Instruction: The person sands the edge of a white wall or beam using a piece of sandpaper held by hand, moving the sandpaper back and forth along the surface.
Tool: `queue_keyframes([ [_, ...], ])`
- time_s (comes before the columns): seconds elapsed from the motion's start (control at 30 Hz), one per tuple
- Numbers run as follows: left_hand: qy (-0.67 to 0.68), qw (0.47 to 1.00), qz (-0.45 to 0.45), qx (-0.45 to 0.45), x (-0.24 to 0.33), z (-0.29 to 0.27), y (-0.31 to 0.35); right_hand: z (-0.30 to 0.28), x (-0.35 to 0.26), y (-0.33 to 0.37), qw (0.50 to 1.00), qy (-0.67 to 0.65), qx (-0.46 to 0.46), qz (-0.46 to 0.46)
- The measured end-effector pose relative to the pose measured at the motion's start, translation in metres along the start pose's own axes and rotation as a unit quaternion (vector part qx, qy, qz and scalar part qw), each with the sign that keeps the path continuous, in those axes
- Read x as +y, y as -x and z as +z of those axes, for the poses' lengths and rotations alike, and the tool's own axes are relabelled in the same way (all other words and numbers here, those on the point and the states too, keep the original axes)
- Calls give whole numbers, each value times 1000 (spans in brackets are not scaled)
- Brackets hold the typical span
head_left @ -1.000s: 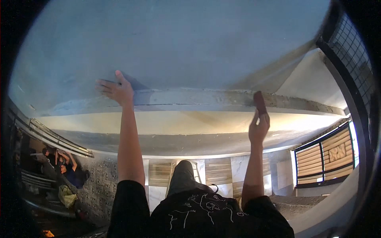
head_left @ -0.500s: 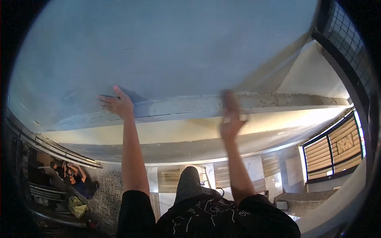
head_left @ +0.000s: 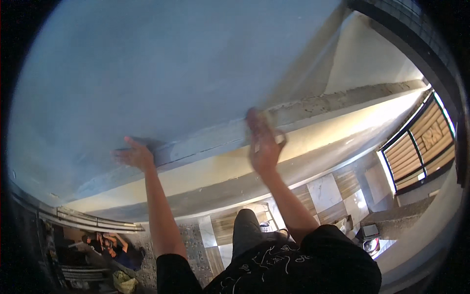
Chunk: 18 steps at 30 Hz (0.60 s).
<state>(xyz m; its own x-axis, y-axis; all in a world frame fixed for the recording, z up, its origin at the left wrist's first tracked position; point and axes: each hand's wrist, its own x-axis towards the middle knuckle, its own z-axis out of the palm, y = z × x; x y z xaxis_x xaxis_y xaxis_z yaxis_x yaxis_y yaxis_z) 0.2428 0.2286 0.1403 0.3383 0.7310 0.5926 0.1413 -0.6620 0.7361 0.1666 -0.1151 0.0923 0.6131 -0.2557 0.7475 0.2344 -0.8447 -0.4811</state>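
Observation:
My left hand (head_left: 134, 154) lies flat with its fingers spread against the blue-grey painted wall (head_left: 161, 73), holding nothing. My right hand (head_left: 264, 144) is raised against the same wall at the rough concrete ledge (head_left: 333, 100). It is motion-blurred and presses a small flat pad (head_left: 275, 138) to the surface; only the pad's pale edge shows under the fingers. My black printed shirt (head_left: 289, 267) and one dark trouser leg (head_left: 245, 230) fill the lower middle.
Far below lies a chequered tile floor (head_left: 323, 191) with a small white bucket (head_left: 265, 227). Another person in blue (head_left: 115, 247) crouches at the lower left beside metal rails (head_left: 93, 223). A slatted brown shutter (head_left: 421, 147) is at the right.
My right hand has swept left and slightly up along the wall with the pad. My left hand stays planted. The view has tilted.

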Motion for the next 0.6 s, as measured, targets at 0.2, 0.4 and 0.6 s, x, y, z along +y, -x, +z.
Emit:
queue_keyframes([
  [0.2,13,999,-46,-8,-8,-1,-2,-43,85,-35,993,92,47,-63],
  [0.4,9,999,-42,14,-3,-8,-10,-23,106,-38,975,108,182,69],
  [0.6,-9,999,-51,14,-20,-11,-23,-38,100,-33,989,102,45,-101],
])
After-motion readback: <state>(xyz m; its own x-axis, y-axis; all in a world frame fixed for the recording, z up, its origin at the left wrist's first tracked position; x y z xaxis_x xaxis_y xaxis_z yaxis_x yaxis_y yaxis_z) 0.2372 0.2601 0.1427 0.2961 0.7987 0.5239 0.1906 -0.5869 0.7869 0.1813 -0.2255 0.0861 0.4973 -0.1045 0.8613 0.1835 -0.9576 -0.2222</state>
